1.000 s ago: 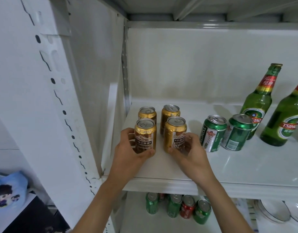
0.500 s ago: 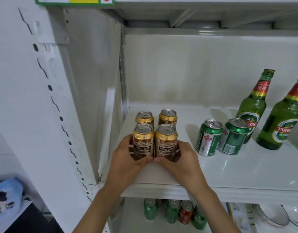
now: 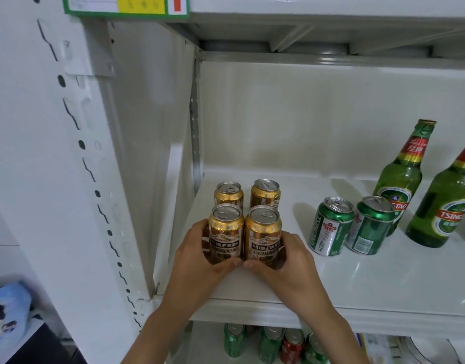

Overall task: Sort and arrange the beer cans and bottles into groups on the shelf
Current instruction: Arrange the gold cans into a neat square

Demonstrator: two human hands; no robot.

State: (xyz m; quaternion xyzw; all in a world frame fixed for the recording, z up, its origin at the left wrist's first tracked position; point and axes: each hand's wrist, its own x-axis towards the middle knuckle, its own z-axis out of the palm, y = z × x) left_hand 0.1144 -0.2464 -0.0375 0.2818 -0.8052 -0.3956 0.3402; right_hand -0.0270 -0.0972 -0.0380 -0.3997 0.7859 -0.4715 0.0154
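Note:
Several gold beer cans stand in a tight block at the left end of the white shelf. My left hand grips the front left gold can. My right hand grips the front right gold can. The two front cans touch side by side, and my thumbs meet below them. Behind them stand two more gold cans. To the right stand two green cans, and behind those two green bottles with red neck labels.
The shelf's side panel is close on the left of the gold cans. On the lower shelf are green cans and a red can; white dishes lie at the lower right. A price label hangs above.
My hands have pushed the two front gold cans together; a second ago a gap lay between them. The view has tilted upward slightly.

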